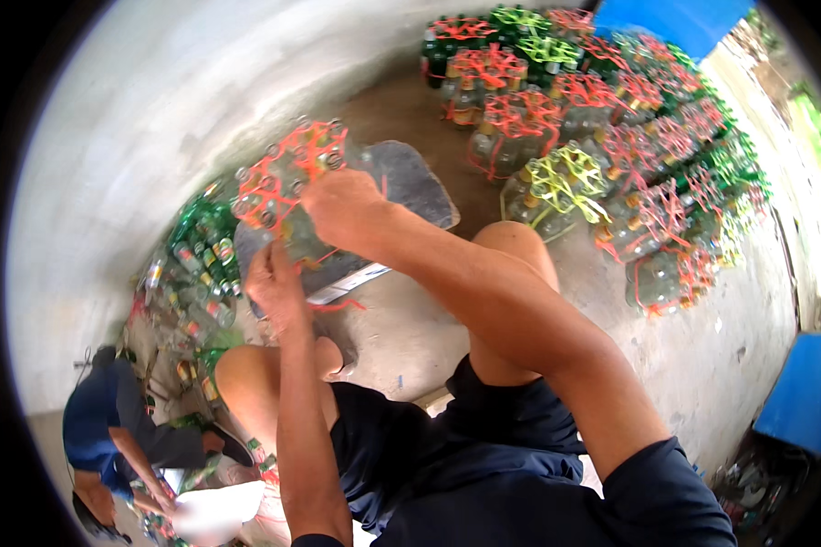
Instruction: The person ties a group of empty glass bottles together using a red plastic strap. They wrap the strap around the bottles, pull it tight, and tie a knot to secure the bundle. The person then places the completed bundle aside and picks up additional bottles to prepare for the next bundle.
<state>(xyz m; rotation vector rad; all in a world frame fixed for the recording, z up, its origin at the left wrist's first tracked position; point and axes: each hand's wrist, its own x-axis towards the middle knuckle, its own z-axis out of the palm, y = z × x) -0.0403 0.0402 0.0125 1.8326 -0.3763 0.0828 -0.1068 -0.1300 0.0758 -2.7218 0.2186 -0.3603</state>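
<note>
Before me a bundle of clear glass bottles (294, 236) stands on a dark grey board (414, 178). Red plastic twine (315, 140) is laced around the bottle necks. My right hand (345, 205) is closed in a fist at the bundle's right side, with a red strand sticking out beside it; its fingertips are hidden. Low at the near left of the bundle, my left hand (275, 287) has its fingers pinched together on the twine, though blur obscures the exact grip. A loose red tail of twine lies near the board's front edge, beside a white-and-blue strip (349, 284).
Many tied bottle bundles (520, 116) stand on the concrete floor to the right. Loose green and clear bottles (205, 253) are heaped along the wall (144, 102) at left. Another person (120, 417) bends over at lower left. Blue panels (804, 396) stand at the right.
</note>
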